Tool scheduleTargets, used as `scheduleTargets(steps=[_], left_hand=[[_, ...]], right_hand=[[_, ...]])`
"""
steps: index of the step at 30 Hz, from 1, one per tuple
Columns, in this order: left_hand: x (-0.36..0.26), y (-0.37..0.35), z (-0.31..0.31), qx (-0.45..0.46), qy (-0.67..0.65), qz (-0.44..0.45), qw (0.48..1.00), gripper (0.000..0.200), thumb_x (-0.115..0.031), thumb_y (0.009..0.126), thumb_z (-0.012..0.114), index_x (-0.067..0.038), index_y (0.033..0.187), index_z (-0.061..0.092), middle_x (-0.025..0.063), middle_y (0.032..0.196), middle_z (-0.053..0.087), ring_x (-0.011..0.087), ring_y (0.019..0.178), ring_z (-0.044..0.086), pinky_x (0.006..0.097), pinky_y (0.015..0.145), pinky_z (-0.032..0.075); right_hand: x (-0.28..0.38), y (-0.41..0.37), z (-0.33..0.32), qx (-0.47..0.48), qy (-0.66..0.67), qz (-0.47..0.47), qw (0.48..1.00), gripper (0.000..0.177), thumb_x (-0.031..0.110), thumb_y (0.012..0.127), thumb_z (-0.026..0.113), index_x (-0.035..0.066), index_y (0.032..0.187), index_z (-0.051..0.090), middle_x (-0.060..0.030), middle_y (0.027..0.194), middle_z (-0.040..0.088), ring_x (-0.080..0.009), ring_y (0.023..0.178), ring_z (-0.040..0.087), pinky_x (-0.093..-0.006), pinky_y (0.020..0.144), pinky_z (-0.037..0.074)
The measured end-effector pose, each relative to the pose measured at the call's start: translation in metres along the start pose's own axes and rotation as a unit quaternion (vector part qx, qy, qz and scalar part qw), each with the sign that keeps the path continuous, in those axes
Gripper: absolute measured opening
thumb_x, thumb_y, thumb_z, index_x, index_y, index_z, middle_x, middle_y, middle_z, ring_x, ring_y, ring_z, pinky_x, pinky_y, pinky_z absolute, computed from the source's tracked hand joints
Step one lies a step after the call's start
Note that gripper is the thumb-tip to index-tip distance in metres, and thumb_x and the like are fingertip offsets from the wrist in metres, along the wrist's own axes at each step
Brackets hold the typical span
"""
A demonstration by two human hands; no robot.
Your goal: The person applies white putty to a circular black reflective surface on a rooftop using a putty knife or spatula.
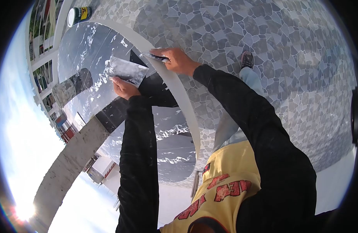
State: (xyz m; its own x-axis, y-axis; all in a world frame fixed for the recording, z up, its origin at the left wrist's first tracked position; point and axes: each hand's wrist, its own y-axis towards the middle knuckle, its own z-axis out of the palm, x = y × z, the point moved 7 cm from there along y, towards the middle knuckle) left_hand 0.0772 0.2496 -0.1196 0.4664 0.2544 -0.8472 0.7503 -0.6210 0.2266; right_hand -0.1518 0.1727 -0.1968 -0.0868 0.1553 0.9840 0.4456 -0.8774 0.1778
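My left hand (126, 88) is closed on the near edge of a rectangular metal plastering trowel (127, 70), its flat face smeared with greyish-white paste. My right hand (177, 61) grips a putty knife (157, 57) with pale paste on it; the blade is close to, perhaps touching, the pale rim (169, 79) of a curved surface. That surface (80, 48) is dark grey with white marble-like veins and lies beneath both hands. Dark shadows of the arms and tools fall across it. My fingers partly hide the handles of both tools.
A labelled tub with a white lid (73, 17) sits beyond the far end of the veined surface. Stone-patterned floor (303, 77) spreads to the right, where my shoe (247, 60) shows. A concrete beam (70, 159) and a white railing (47, 58) stand to the left.
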Motion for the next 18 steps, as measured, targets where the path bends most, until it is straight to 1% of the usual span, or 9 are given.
scheduleTargets(steps=[2,4,7,10,11,13,14,16,18], left_hand=[[-0.002,-0.001,0.001,-0.008,-0.005,0.003,1.000,0.047,-0.038,0.104,0.041,-0.001,0.075,0.049,-0.0018,0.070,0.040,0.0110,0.068,0.035,0.0304,0.060,0.031],[-0.002,0.000,0.002,-0.016,-0.012,0.007,1.000,0.047,-0.037,0.104,0.041,0.001,0.077,0.051,-0.0006,0.071,0.043,0.0119,0.068,0.037,0.0310,0.061,0.033],[0.001,0.002,0.001,-0.005,-0.003,-0.002,1.000,0.048,-0.037,0.103,0.041,0.003,0.081,0.055,0.0018,0.073,0.048,0.0134,0.070,0.040,0.0317,0.063,0.036],[-0.003,0.001,-0.001,-0.005,0.038,0.024,0.999,0.048,-0.037,0.103,0.041,0.002,0.080,0.054,0.0019,0.072,0.048,0.0130,0.070,0.040,0.0317,0.063,0.036],[-0.004,-0.001,0.002,-0.003,0.023,0.017,1.000,0.048,-0.037,0.104,0.041,0.002,0.079,0.054,0.0014,0.072,0.046,0.0128,0.070,0.039,0.0317,0.062,0.035],[-0.003,0.001,-0.001,-0.001,0.008,0.012,1.000,0.048,-0.036,0.104,0.040,0.002,0.078,0.053,0.0009,0.071,0.045,0.0126,0.069,0.038,0.0316,0.061,0.034],[0.001,0.002,-0.002,0.004,0.015,0.014,1.000,0.048,-0.037,0.104,0.040,0.001,0.078,0.053,0.0006,0.072,0.045,0.0125,0.069,0.038,0.0314,0.061,0.034],[0.002,0.004,0.000,0.010,0.021,0.015,1.000,0.049,-0.037,0.104,0.040,0.001,0.077,0.052,0.0003,0.072,0.044,0.0123,0.069,0.037,0.0312,0.061,0.033],[0.000,0.002,0.001,0.004,-0.004,0.010,1.000,0.050,-0.040,0.105,0.039,0.001,0.078,0.052,0.0002,0.073,0.044,0.0121,0.069,0.037,0.0307,0.061,0.033]], right_hand=[[0.007,-0.024,0.001,0.012,0.020,0.044,0.999,0.063,-0.009,0.076,0.052,0.012,0.134,0.058,-0.0124,0.135,0.058,-0.0276,0.122,0.058,-0.0354,0.101,0.048],[0.018,-0.049,-0.004,0.006,-0.013,0.042,0.999,0.063,-0.012,0.076,0.053,0.011,0.134,0.058,-0.0122,0.135,0.058,-0.0273,0.124,0.056,-0.0361,0.104,0.046],[0.019,-0.062,-0.010,0.055,0.017,0.082,0.995,0.061,-0.012,0.077,0.056,0.012,0.133,0.059,-0.0129,0.137,0.056,-0.0275,0.130,0.051,-0.0368,0.108,0.042],[0.003,-0.049,-0.028,0.047,0.027,0.195,0.979,0.046,-0.002,0.086,0.054,0.012,0.128,0.063,-0.0164,0.087,0.071,-0.0218,0.061,0.061,-0.0350,0.060,0.049],[0.001,-0.037,-0.029,0.046,0.027,0.194,0.979,0.046,-0.002,0.086,0.054,0.012,0.128,0.063,-0.0164,0.087,0.071,-0.0218,0.061,0.061,-0.0350,0.060,0.049],[0.002,-0.001,-0.029,-0.011,-0.007,0.131,0.991,0.045,0.004,0.083,0.051,0.012,0.125,0.065,-0.0213,0.063,0.061,-0.0308,0.054,0.060,-0.0400,0.063,0.050],[-0.002,0.014,-0.024,-0.011,-0.006,0.130,0.991,0.045,0.004,0.083,0.051,0.012,0.125,0.065,-0.0213,0.063,0.061,-0.0308,0.054,0.060,-0.0400,0.063,0.050],[-0.006,0.035,-0.014,-0.011,-0.009,0.118,0.993,0.046,0.004,0.086,0.053,0.016,0.128,0.064,-0.0165,0.056,0.052,-0.0146,0.047,0.046,-0.0336,0.051,0.041],[-0.003,0.039,-0.006,-0.007,-0.011,0.113,0.993,0.046,0.003,0.086,0.051,0.017,0.128,0.065,-0.0175,0.062,0.058,-0.0154,0.047,0.047,-0.0332,0.052,0.042]])
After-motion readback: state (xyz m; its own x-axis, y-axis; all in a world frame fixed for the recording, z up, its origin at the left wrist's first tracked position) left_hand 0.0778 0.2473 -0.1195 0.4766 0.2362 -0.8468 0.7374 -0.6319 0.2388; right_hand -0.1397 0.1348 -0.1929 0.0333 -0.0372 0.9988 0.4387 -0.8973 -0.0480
